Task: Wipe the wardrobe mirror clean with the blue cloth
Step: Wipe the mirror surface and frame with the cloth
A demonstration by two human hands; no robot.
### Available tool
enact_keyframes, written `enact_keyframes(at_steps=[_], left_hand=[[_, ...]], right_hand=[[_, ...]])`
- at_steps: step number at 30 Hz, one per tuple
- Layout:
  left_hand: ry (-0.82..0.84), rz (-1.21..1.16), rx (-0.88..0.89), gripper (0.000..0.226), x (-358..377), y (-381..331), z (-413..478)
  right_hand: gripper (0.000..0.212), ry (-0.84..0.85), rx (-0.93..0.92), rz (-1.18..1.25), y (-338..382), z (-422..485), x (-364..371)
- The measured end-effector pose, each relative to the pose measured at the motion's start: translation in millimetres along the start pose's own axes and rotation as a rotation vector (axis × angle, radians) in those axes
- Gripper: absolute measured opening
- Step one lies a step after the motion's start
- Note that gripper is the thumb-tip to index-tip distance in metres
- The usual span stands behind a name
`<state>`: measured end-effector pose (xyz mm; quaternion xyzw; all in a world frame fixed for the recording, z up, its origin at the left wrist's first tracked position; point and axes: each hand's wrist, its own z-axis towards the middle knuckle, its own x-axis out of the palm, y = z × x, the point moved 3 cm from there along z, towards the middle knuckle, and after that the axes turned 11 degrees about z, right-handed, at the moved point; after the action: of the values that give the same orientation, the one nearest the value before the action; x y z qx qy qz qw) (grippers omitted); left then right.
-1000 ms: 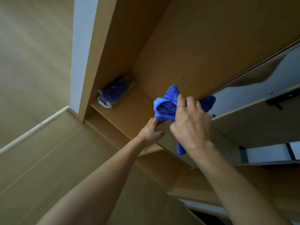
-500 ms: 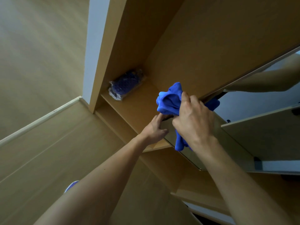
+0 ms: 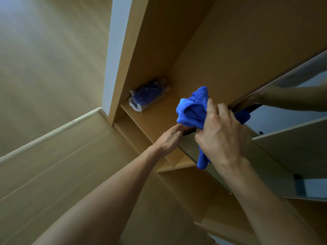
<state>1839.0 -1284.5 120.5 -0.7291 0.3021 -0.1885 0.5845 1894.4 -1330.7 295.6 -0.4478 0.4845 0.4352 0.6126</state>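
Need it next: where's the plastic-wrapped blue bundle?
Head view, left of centre: the bundle lies on the wardrobe shelf, upper left of the blue cloth.

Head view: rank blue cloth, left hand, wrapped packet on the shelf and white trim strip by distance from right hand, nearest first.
1. blue cloth: gripped in the right hand.
2. left hand: just left, holding the mirror corner.
3. wrapped packet: back of the shelf.
4. white trim: far left.

The right hand (image 3: pixel 221 138) covers much of the blue cloth (image 3: pixel 192 110); the mirror (image 3: pixel 276 156) leaves frame.
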Motion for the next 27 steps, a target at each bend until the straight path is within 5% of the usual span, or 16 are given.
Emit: enact_keyframes(at_steps=[9,14,19,27], left_hand=[[0.041,-0.231,-0.180,0.049,-23.1,-31.2,0.5],[-0.085,-0.315,-0.099,0.072,-40.5,-71.0,3.4],[-0.133,0.051,0.157,0.036,-69.8,-137.2,4.4],[0.118,0.498,0.384,0.033,-48.8,-193.6,6.5]], right_hand=[[0.071,0.022,-0.015,-0.075,-2.4,5.2,6.6],[0.055,0.068,-0.010,-0.087,-3.4,17.7,-0.2],[0.055,0.105,-0.001,-0.080,-1.0,15.7,-2.6],[0.047,0.167,-0.005,-0.174,1.5,10.1,-0.4]])
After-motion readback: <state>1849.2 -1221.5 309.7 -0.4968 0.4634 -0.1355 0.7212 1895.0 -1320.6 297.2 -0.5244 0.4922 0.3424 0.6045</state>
